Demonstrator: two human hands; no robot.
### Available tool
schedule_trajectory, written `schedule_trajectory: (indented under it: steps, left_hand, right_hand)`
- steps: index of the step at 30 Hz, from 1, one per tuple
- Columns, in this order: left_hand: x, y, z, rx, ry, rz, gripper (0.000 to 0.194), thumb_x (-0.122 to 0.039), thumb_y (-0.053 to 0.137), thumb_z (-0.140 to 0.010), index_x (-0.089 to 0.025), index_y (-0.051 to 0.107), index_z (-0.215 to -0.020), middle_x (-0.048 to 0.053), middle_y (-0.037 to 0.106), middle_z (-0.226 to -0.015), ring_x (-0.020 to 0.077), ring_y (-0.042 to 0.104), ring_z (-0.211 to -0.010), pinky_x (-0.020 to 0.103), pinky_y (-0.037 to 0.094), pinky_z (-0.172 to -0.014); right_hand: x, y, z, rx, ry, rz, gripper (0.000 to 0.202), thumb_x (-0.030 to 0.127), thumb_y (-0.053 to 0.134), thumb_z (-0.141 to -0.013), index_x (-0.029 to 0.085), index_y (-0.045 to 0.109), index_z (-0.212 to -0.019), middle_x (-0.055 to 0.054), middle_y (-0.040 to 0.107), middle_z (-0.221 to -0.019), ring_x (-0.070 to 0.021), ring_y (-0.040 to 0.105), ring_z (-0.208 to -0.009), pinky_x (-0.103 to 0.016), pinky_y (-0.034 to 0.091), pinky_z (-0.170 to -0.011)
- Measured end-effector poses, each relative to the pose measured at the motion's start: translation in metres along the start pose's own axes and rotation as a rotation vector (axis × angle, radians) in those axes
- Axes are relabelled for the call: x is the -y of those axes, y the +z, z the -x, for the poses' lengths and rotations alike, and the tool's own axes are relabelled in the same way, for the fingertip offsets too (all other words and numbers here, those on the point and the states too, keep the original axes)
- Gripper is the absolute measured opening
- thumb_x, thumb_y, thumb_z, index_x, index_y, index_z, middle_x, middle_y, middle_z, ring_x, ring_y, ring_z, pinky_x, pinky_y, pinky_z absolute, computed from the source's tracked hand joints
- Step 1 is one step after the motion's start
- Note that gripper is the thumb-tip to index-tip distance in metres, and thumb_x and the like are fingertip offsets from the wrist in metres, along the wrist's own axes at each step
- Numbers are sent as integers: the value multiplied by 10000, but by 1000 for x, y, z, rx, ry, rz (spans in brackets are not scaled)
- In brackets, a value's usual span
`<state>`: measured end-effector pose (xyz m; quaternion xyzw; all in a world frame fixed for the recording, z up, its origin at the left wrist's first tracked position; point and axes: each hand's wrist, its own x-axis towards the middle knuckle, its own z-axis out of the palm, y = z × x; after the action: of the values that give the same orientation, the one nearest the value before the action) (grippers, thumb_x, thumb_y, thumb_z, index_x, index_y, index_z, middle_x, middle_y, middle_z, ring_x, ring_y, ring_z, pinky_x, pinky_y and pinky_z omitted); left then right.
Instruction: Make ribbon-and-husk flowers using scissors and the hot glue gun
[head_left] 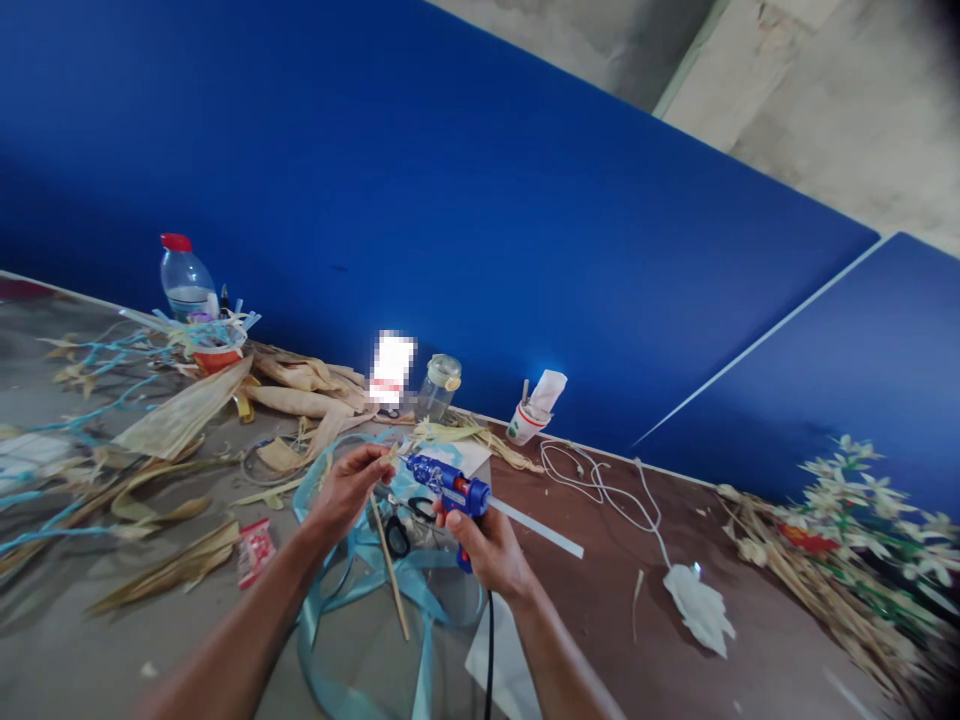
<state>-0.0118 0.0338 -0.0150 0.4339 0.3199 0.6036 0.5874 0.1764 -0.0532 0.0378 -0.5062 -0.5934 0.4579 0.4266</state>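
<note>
My right hand (491,550) grips a blue hot glue gun (442,480), a translucent glue stick (544,527) poking out of its rear and a black cord hanging below. Its nozzle points left, toward my left hand (351,490). Between the fingertips of that hand is a small pale piece of corn husk (391,455), close to the nozzle; whether they touch I cannot tell. Underneath lie black-handled scissors (397,537), a thin wooden stick (391,575) and loops of light blue ribbon (425,590).
Dried corn husks (187,410) and a red-and-white packet (256,552) lie left. Along the blue partition (480,200) stand a red-capped bottle (187,280), a lidded jar (439,388) and a white cup (527,420). White cable (600,485) and white flowers (877,510) are right.
</note>
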Motion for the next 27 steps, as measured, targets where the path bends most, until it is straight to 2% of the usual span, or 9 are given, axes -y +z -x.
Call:
schedule_trajectory:
  steps: [7, 15, 21, 27]
  left_hand:
    - [2, -2, -1, 8, 18, -2, 184, -312, 751, -609, -165, 658, -671, -7, 597, -580, 121, 511, -558, 246, 411, -568]
    - [1, -1, -1, 2, 4, 10, 166, -308, 747, -623, -173, 666, -677, -15, 595, -580, 110, 507, -565, 230, 402, -577]
    - [1, -2, -1, -5, -8, 1, 210, -339, 763, -598, -169, 659, -662, -15, 586, -564, 113, 500, -547, 239, 395, -568]
    - [2, -2, -1, -14, -11, 36, 217, -342, 772, -597, -166, 668, -670, -14, 597, -563, 110, 510, -553, 238, 396, -579]
  right_hand:
    - [1, 0, 0, -11, 3, 22, 673, 719, 518, -720, 95, 678, -915, -35, 536, -644, -98, 392, -532, -217, 341, -460]
    - [1, 1, 0, 2, -111, 93, 451, 540, 539, -804, 116, 674, -876, -11, 526, -621, -92, 385, -515, -217, 364, -481]
    - [2, 0, 0, -7, -112, 124, 416, 501, 522, -820, 114, 667, -872, 0, 498, -592, -99, 383, -514, -225, 366, -489]
    - [-2, 0, 2, 11, -106, 162, 396, 479, 541, -817, 108, 669, -871, -17, 551, -656, -103, 415, -544, -223, 373, -511]
